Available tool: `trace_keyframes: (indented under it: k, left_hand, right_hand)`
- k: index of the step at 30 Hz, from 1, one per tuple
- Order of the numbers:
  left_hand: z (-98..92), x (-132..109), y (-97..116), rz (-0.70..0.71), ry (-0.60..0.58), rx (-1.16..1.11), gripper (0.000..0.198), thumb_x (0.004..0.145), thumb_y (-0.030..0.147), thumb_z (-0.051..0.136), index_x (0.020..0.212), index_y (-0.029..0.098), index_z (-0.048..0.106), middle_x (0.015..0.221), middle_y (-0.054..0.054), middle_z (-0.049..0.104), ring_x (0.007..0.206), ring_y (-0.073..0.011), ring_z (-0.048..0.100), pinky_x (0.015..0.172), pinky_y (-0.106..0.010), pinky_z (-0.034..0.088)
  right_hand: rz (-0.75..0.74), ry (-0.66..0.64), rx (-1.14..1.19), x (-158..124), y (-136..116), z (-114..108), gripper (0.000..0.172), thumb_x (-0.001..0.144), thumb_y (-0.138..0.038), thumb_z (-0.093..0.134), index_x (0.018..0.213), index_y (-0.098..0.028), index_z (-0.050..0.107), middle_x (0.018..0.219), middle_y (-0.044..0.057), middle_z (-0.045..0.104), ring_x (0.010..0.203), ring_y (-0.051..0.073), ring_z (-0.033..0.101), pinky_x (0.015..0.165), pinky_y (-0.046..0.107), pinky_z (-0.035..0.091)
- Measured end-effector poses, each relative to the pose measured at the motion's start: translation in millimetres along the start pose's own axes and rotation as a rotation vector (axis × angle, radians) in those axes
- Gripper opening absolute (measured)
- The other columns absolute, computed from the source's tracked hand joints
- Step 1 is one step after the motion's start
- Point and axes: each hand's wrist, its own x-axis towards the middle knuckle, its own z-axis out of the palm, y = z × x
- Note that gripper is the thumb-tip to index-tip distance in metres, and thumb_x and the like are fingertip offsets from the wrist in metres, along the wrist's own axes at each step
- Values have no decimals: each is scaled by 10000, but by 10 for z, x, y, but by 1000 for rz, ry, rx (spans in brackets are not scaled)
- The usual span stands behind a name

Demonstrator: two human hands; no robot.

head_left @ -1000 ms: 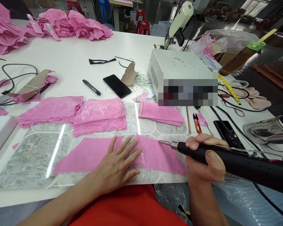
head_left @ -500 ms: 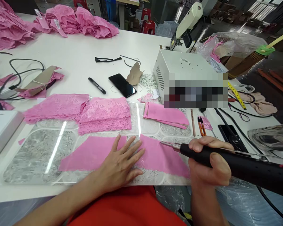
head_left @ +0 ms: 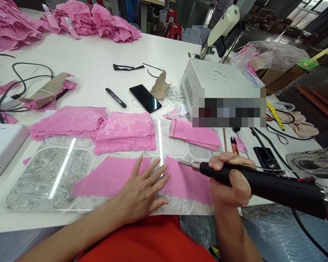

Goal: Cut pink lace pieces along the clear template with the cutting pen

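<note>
My left hand lies flat with its fingers spread, reaching over the inner ends of two plain pink fabric pieces. The left piece tapers toward the left. The right piece is partly covered by my right hand, which is wrapped round a black-handled tool with a slim metal tip and a cord. That tip points left, at or just above the right piece's upper part; contact I cannot tell. Beyond my hands are a stack of pink lace pieces and a folded pink bundle.
A grey equipment box stands at the back right. A phone, a marker and coiled white cord lie left of it. Orange-handled snips and a metal cup are at right; a white device is at left.
My right hand has moved left with the black-handled tool, its tip shifting farther inward over the right pink piece. My left hand stays on the fabric. The view has shifted slightly.
</note>
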Motion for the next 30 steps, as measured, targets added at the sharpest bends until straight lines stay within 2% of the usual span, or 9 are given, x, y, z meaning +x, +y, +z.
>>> trace_keyframes:
  k: [7, 14, 21, 25, 30]
  left_hand:
    - [5, 6, 8, 6, 25, 13, 527, 988, 563, 430, 1333, 188, 563, 1478, -53, 501, 1421, -296, 382, 1200, -530, -164]
    - [-91, -109, 20, 33, -5, -33, 496, 989, 527, 460, 1309, 167, 577, 1434, -88, 545, 1431, -284, 373, 1215, -575, -80]
    - [-140, -260, -2, 65, -33, -117, 441, 1018, 435, 439, 1350, 165, 549, 1432, -83, 545, 1459, -288, 319, 1207, -589, -89]
    - [-136, -260, 13, 61, -54, -166, 460, 1010, 452, 456, 1358, 165, 542, 1427, -80, 551, 1451, -282, 335, 1203, -571, -123]
    - [-132, -243, 20, 54, -96, -201, 472, 1006, 456, 463, 1367, 160, 537, 1409, -101, 565, 1460, -287, 318, 1197, -601, -102]
  right_hand:
    - [-13, -42, 16, 8, 23, 0, 68, 739, -232, 604, 794, -198, 587, 766, -3, 606, 568, 120, 531, 525, 305, 490]
    - [30, -21, 73, -36, -70, 40, 120, 712, -258, 602, 808, -186, 601, 773, 10, 598, 535, 107, 503, 509, 295, 472]
    - [110, -89, 109, -149, -94, 177, 122, 726, -291, 623, 807, -205, 597, 758, -4, 589, 529, 102, 502, 513, 290, 490]
    - [113, -117, 142, -170, -60, 198, 123, 735, -281, 629, 819, -194, 609, 774, 3, 594, 543, 100, 514, 518, 281, 488]
    - [108, -146, 168, -171, -28, 192, 108, 749, -249, 629, 840, -190, 624, 791, 4, 606, 566, 105, 536, 532, 281, 493]
